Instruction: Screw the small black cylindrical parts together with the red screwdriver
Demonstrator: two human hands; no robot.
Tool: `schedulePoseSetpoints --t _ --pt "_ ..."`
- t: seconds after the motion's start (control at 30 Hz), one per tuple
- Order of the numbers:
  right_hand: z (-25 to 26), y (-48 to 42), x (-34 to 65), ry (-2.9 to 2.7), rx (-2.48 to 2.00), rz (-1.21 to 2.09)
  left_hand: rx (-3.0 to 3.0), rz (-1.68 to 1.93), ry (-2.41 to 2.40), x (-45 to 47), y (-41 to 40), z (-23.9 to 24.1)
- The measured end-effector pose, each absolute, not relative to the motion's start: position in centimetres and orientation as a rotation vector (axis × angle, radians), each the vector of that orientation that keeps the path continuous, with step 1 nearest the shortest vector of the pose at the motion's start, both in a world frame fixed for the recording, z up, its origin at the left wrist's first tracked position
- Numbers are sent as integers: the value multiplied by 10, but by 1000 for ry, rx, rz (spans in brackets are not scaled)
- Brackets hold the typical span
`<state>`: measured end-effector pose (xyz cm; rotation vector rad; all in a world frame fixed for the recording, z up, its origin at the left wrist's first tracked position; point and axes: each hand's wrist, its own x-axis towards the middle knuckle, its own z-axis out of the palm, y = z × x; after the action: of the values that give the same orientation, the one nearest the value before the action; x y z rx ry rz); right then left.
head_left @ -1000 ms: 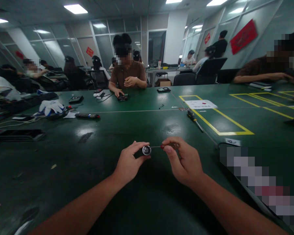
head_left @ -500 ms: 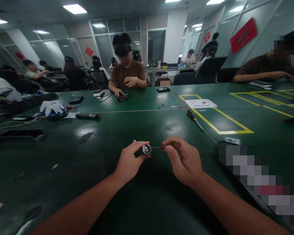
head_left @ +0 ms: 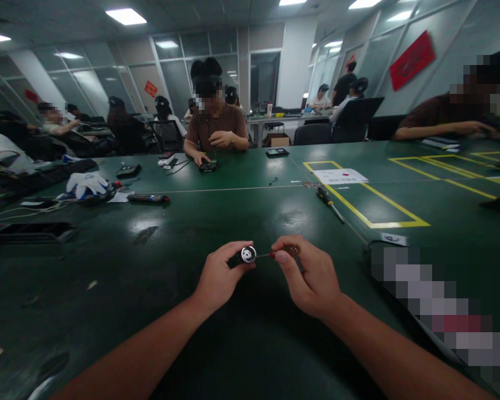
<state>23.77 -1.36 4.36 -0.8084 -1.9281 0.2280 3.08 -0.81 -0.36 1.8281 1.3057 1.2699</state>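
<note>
Between the thumb and fingers of my left hand [head_left: 219,276] is a small round metal part [head_left: 248,254], silver-rimmed, with a pale face and dark holes turned towards me. The rest of its body is dark or hidden by the hand. My right hand [head_left: 310,272] grips a small screwdriver [head_left: 290,250] by its amber handle with a red collar. The thin shaft points left, and its tip reaches the right rim of the round part; whether it sits in a screw cannot be made out. Both hands are above the green table [head_left: 250,216].
A larger black-and-yellow screwdriver [head_left: 330,203] lies ahead to the right, by a yellow tape outline [head_left: 400,225] and a paper sheet [head_left: 340,176]. White gloves [head_left: 86,185] and a dark pen-shaped tool [head_left: 149,198] lie left. Across the table a co-worker [head_left: 216,128] handles a device.
My right hand has shifted slightly left, bringing the screwdriver closer to the round part. The part's face has turned a little and looks brighter. My left hand stays almost in place.
</note>
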Motion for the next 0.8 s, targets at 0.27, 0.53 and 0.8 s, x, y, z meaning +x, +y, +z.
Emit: schedulePoseSetpoints --t 0.27,0.53,0.8 --pt "44 -9 238 -1960 -818 146 1725 1281 1215 29 -4 -13" --pt "47 -12 236 -1981 -823 214 1727 1264 1222 30 -3 -14" --pt "40 -10 236 -1919 -849 255 1699 1267 1297 29 -4 -10"
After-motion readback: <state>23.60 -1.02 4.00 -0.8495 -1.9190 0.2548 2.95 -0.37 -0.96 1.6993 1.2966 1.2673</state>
